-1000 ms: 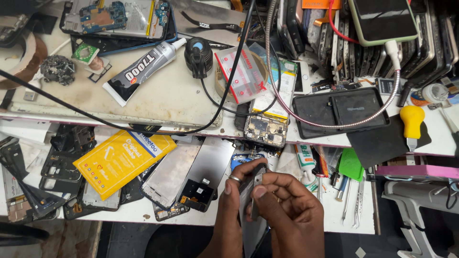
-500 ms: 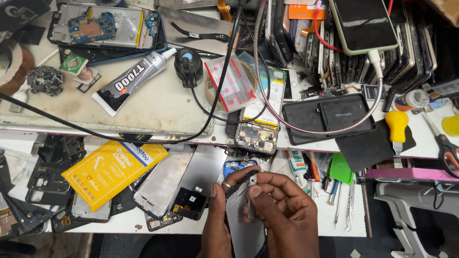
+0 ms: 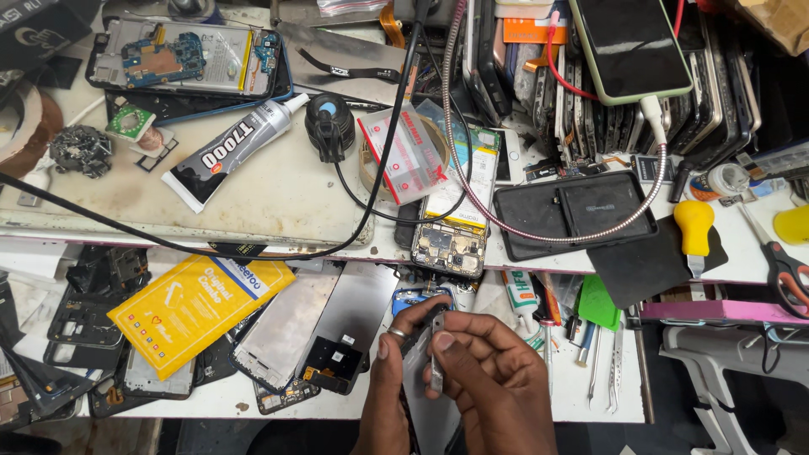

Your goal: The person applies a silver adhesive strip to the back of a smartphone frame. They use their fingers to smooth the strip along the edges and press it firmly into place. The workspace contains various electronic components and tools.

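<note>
A black tray (image 3: 575,215) sits on the messy desk (image 3: 278,194), and nothing lies in it but a silvery cable (image 3: 590,236) that curves over its edge. Low in the middle, near the front of the desk, the left hand (image 3: 396,371) and the right hand (image 3: 489,388) meet. The left hand curls around a thin grey phone part (image 3: 421,383) and holds it up on its edge. The right hand has its fingers pressed close together, pinching a small metal tool (image 3: 436,354) against the phone part. A yellow packet (image 3: 198,307) lies to the left of them, well apart, and a tube of glue (image 3: 227,152) lies higher up.
</note>
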